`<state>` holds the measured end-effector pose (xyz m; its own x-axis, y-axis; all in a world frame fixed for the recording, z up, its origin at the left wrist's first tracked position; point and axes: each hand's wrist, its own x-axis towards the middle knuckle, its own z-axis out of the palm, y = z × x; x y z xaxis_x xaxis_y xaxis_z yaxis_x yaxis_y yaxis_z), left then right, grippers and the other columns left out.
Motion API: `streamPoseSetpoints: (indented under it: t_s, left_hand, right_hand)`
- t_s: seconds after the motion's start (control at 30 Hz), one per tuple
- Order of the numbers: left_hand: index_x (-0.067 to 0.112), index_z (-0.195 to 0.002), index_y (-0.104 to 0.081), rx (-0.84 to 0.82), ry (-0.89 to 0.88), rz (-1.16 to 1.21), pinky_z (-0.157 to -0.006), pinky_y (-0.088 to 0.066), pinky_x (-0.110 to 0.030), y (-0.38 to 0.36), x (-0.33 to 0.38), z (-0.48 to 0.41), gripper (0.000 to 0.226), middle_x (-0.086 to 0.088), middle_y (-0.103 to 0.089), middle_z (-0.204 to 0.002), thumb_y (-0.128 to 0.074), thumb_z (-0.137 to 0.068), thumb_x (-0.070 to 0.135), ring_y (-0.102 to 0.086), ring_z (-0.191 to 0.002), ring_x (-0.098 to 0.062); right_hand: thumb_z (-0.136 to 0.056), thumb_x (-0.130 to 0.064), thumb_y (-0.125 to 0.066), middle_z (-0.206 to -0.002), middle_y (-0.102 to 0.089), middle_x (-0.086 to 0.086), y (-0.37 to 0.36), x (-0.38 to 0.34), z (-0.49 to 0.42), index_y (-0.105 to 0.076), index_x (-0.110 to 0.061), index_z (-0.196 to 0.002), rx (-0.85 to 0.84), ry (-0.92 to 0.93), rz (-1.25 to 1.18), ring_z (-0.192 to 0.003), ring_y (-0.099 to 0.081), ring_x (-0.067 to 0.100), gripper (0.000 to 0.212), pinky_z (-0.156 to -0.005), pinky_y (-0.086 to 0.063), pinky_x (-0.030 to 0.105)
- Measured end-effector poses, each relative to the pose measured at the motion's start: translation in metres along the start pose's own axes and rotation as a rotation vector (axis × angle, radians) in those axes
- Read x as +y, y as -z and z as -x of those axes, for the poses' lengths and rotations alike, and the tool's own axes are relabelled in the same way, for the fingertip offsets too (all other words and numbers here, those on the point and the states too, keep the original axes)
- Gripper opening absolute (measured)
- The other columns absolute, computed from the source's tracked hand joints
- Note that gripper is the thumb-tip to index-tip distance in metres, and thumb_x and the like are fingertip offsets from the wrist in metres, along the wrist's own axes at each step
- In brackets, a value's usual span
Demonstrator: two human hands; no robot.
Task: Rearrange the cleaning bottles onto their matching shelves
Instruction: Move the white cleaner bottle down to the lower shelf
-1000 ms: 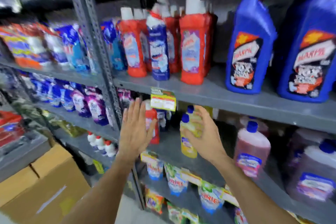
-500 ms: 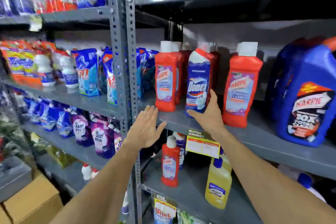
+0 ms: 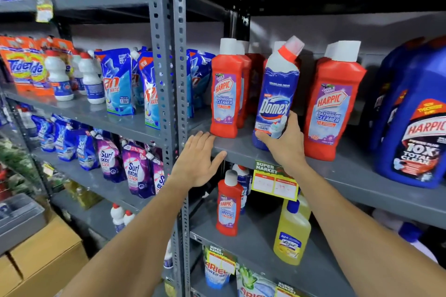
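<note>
Gripping the Domex bottle [image 3: 275,106] low with the right hand [image 3: 286,146] (left hand [image 3: 196,161] spread wide, touching the shelf [image 3: 350,171] edge).

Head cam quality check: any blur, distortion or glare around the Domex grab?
Head view: sharp at centre, the Domex bottle label readable in the right hand; wide-angle bending stretches the big blue Harpic jug at the right edge; soft glare on the shelf front, deep shadow under the shelf above; left hand crisp.

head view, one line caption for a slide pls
Right hand grips a blue Domex bottle standing among red Harpic bottles; left hand open at the grey shelf edge.
</note>
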<state>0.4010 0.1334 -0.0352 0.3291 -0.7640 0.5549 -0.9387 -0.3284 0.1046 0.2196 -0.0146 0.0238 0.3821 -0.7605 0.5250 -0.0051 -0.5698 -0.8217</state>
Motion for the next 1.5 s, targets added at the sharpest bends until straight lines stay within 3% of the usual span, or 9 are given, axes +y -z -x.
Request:
streamPoseSetpoints:
  t_s: [0.13,0.23,0.43,0.57,0.8,1.07,1.27,1.37,1.5]
  left_hand:
    - [0.006,-0.149,-0.024,-0.071,0.02,-0.022,-0.12,-0.008,-0.045,0.004,0.001,-0.003,0.081,-0.016,-0.024,-0.158,-0.013,-0.093,0.064,-0.011,-0.147,-0.029]
    - [0.008,-0.153,-0.009,-0.036,0.061,-0.055,-0.121,-0.004,-0.044,0.006,0.004,0.009,0.077,-0.014,-0.003,-0.162,-0.02,-0.097,0.06,0.004,-0.149,-0.025]
    - [0.007,-0.153,-0.008,-0.007,0.045,-0.101,-0.12,-0.008,-0.044,-0.008,0.013,0.064,0.074,-0.013,0.001,-0.162,-0.026,-0.099,0.055,0.005,-0.149,-0.025]
    - [0.007,-0.153,-0.009,-0.127,0.07,-0.083,-0.12,-0.011,-0.045,-0.039,0.01,0.113,0.075,-0.012,-0.002,-0.162,-0.023,-0.097,0.056,0.003,-0.149,-0.025]
    - [0.003,-0.152,-0.009,-0.317,0.071,-0.027,-0.12,-0.006,-0.041,-0.103,-0.003,0.154,0.081,-0.016,-0.006,-0.161,-0.02,-0.095,0.059,-0.001,-0.149,-0.028]
    - [-0.001,-0.15,-0.013,-0.516,0.062,0.05,-0.12,-0.012,-0.046,-0.199,-0.03,0.169,0.089,-0.02,-0.01,-0.16,-0.011,-0.089,0.063,-0.007,-0.148,-0.033]
    - [0.002,-0.152,-0.005,-0.591,0.098,0.045,-0.118,-0.002,-0.041,-0.246,-0.048,0.173,0.081,-0.017,-0.003,-0.162,-0.017,-0.095,0.059,0.001,-0.149,-0.029]
    - [0.001,-0.152,-0.006,-0.571,0.084,0.021,-0.118,0.001,-0.038,-0.256,-0.052,0.176,0.086,-0.018,-0.006,-0.161,-0.007,-0.09,0.061,-0.001,-0.149,-0.029]
    - [0.004,-0.152,-0.004,-0.529,0.085,0.053,-0.115,0.008,-0.035,-0.259,-0.052,0.178,0.077,-0.015,-0.002,-0.162,-0.02,-0.098,0.056,0.002,-0.149,-0.026]
  right_hand:
    - [-0.075,-0.023,-0.088,-0.124,-0.065,-0.008,0.011,-0.013,0.019,-0.046,-0.018,-0.134,-0.022,0.048,-0.085,-0.101,-0.063,-0.01,0.072,-0.077,-0.049,0.003]
    - [-0.073,-0.023,-0.088,-0.119,-0.065,-0.015,0.021,-0.023,0.044,-0.047,-0.02,-0.132,-0.059,0.068,-0.128,-0.102,-0.062,-0.015,0.072,-0.079,-0.051,0.006]
    - [-0.073,-0.02,-0.088,-0.109,-0.064,-0.034,0.037,-0.02,0.111,-0.049,-0.03,-0.123,-0.245,0.052,-0.133,-0.104,-0.064,-0.011,0.064,-0.085,-0.052,0.013]
    - [-0.075,-0.021,-0.087,-0.118,-0.067,-0.025,0.031,0.016,0.161,-0.048,-0.026,-0.128,-0.393,-0.025,-0.118,-0.107,-0.064,-0.009,0.066,-0.087,-0.052,0.015]
    - [-0.07,-0.025,-0.09,-0.103,-0.071,-0.023,0.003,0.108,0.228,-0.049,-0.033,-0.115,-0.504,-0.254,0.038,-0.093,-0.066,-0.014,0.062,-0.073,-0.051,0.01]
    - [-0.071,-0.015,-0.088,-0.1,-0.062,-0.026,-0.037,0.196,0.233,-0.046,-0.025,-0.117,-0.337,-0.427,0.155,-0.087,-0.061,-0.016,0.063,-0.067,-0.044,0.004]
    - [-0.077,-0.008,-0.083,-0.103,-0.061,-0.016,-0.068,0.236,0.2,-0.044,-0.01,-0.122,-0.177,-0.426,0.206,-0.085,-0.061,0.008,0.06,-0.078,-0.044,0.025]
    - [-0.077,-0.007,-0.083,-0.111,-0.06,-0.005,-0.078,0.248,0.184,-0.043,-0.006,-0.127,-0.113,-0.423,0.225,-0.094,-0.059,0.015,0.064,-0.076,-0.041,0.019]
    - [-0.078,-0.009,-0.083,-0.112,-0.057,-0.004,-0.089,0.261,0.163,-0.042,-0.003,-0.13,-0.056,-0.454,0.242,-0.095,-0.056,0.014,0.066,-0.075,-0.039,0.016]
